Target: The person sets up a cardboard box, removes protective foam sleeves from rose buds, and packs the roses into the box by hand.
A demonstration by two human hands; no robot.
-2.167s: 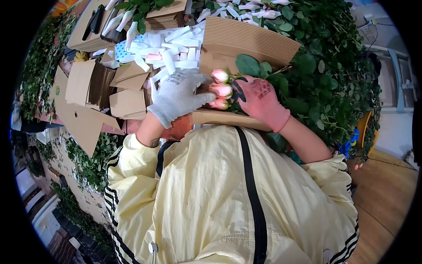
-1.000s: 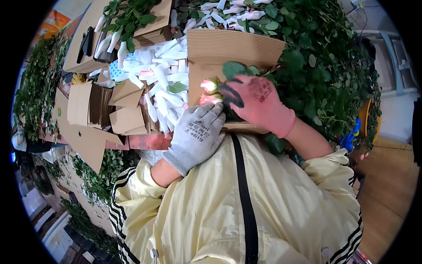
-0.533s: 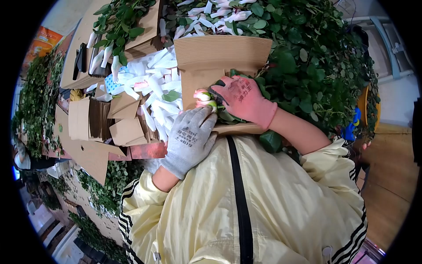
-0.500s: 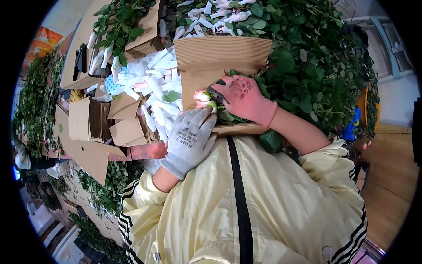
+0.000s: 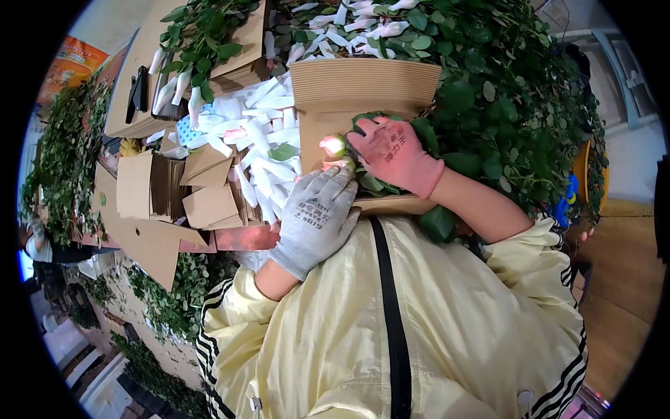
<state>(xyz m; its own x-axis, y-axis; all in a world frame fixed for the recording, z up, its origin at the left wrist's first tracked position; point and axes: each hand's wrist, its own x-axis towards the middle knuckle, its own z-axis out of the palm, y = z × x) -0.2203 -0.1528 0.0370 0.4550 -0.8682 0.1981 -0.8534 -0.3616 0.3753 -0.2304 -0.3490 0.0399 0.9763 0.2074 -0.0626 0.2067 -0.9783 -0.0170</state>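
Pink roses [image 5: 332, 145] lie heads to the left on a sheet of corrugated cardboard [image 5: 363, 82]. My left hand [image 5: 317, 213], in a grey glove, lies palm down over the lower rose heads, its fingers stretched and side by side. My right hand [image 5: 398, 155], in a red glove, is bent over the stems and leaves just right of the heads. Its fingertips are curled down by the upper rose, and what they grip, if anything, is hidden.
White foam net sleeves [image 5: 262, 129] are heaped left of the cardboard. Further left are stacks of cut cardboard [image 5: 150, 187]. Leafy stems [image 5: 502, 119] pile up at the right. Sleeved roses [image 5: 181, 87] lie at the upper left. A blue object [image 5: 564, 202] hangs at the right.
Since the oldest frame my left hand has moved from the left side of the roses down onto the lower heads. My right hand has stayed by the stems, its fingers now curled lower.
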